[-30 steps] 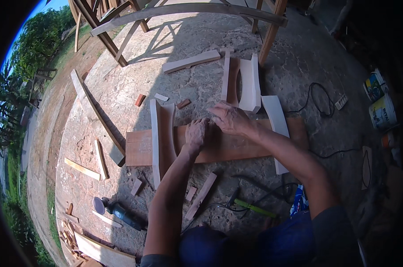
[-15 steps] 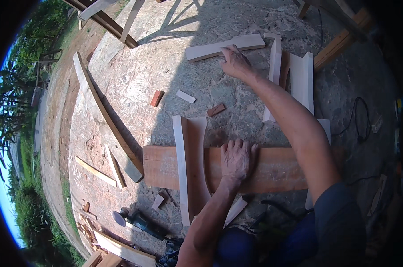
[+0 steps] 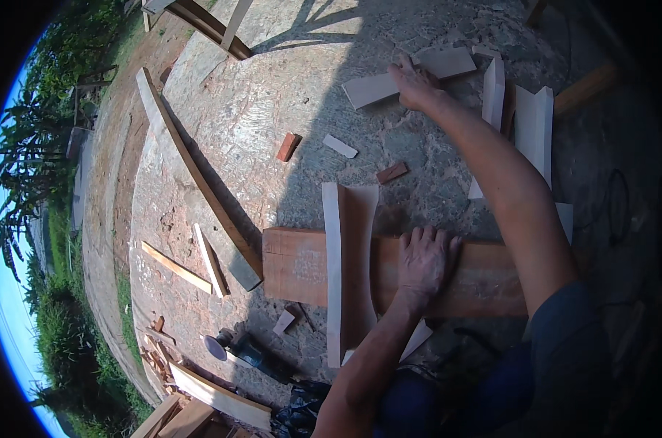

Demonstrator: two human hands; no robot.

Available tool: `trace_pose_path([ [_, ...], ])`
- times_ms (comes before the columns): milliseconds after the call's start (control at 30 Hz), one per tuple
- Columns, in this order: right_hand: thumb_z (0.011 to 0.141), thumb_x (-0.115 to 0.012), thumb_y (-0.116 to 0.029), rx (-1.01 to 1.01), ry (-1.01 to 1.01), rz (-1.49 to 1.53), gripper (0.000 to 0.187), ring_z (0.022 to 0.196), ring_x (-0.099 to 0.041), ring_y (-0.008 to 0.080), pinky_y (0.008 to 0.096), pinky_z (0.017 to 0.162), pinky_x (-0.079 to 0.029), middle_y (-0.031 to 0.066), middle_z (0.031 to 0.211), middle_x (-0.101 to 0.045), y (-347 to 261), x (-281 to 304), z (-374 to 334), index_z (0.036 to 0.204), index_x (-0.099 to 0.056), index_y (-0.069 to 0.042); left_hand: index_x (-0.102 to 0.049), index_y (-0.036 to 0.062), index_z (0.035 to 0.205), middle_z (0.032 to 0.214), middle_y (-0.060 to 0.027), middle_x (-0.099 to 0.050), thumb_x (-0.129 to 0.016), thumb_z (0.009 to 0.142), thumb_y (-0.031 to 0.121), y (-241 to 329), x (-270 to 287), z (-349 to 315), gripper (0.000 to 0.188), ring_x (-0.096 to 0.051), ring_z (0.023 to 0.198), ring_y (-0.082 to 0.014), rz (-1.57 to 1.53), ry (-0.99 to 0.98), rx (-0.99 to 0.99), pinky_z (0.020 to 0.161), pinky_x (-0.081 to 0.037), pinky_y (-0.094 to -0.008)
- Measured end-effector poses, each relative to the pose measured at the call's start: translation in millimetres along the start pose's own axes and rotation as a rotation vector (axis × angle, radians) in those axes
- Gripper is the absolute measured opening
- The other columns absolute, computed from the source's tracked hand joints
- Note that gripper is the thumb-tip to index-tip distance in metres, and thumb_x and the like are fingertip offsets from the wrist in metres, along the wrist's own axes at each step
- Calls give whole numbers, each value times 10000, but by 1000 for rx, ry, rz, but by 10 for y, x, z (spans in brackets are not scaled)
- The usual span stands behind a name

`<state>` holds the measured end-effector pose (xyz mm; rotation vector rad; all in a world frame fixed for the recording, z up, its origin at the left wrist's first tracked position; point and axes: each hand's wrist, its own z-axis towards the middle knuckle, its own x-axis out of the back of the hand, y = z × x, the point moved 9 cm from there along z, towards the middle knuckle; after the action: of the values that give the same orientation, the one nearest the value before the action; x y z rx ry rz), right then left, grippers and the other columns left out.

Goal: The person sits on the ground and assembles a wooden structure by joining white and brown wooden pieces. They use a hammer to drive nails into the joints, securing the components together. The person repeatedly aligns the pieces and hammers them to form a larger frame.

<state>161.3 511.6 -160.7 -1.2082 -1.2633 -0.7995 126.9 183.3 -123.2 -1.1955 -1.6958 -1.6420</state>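
My right hand (image 3: 414,86), arm stretched out to the far side, is closed around the narrow middle of a pale curved wooden piece (image 3: 450,64). My left hand (image 3: 424,264) lies on top of a reddish-brown plank (image 3: 296,266), fingers stretched toward its far edge and thumb apart. Just left of that hand, a second curved wooden piece (image 3: 334,274) lies across the plank, its pale edge and brown hollow face showing. Beyond my right forearm more pale curved pieces (image 3: 539,135) stand side by side; the forearm covers part of them.
A long curved board (image 3: 199,182) lies on the stone ground at left, near thin strips (image 3: 176,268). Small blocks, one reddish (image 3: 288,147), lie beyond the plank. A power tool with a round disc (image 3: 254,359) and scrap wood (image 3: 217,398) are at lower left. Wooden legs (image 3: 210,29) stand at the far side.
My right hand has closed around the far curved piece, which has shifted slightly toward me and tilted. My left hand stays on the plank. The whole view has shifted a little.
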Motion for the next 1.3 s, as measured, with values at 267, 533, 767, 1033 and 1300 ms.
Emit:
trace_pose_path([
  [267, 835, -675, 6, 152, 395, 686, 482, 1088, -658, 299, 388, 907, -531, 129, 1171, -633, 163, 995, -1160, 1284, -520, -77, -713, 89, 997, 1051, -123, -674, -540, 1007, 405, 84, -61, -62, 361, -599, 1072, -299, 104, 78, -66, 995, -401, -468],
  [533, 962, -539, -199, 343, 21, 1810, 502, 1090, -704, 374, 438, 962, -600, 231, 1232, -678, 650, 2056, -3339, 1406, -507, 32, -700, 91, 1090, 1139, -140, -684, -562, 996, 354, 136, -70, -75, 311, -597, 1115, -347, 127, 180, -152, 999, -411, -481],
  [767, 966, -600, -340, 253, -42, 1676, 508, 1127, -631, 284, 409, 1008, -509, 182, 1420, -443, 1521, 2041, -4932, 1355, -545, -19, -684, 75, 1141, 1285, -167, -649, -643, 912, 196, 664, 35, -231, 262, -589, 1209, -377, 145, 139, -519, 992, -475, -494],
  [1033, 635, -595, -115, -254, 259, 1296, 931, 1016, -645, 238, 343, 936, -505, 152, 1181, -590, 2089, 1487, -5569, 1519, -329, 4, -666, -55, 854, 810, -286, -667, -559, 985, 376, 1717, -451, -475, 463, -677, 818, -455, -325, 57, -109, 757, -513, -507],
  [1300, 843, -653, -220, -297, 204, 1319, 510, 783, -623, 118, 298, 701, -549, 42, 975, -636, 2202, 746, -5772, 1313, -587, -34, -607, -52, 1166, 1131, -225, -665, -618, 989, 429, 1600, -1923, -1803, 512, -658, 1030, -297, -1059, 141, 261, 912, -505, -408],
])
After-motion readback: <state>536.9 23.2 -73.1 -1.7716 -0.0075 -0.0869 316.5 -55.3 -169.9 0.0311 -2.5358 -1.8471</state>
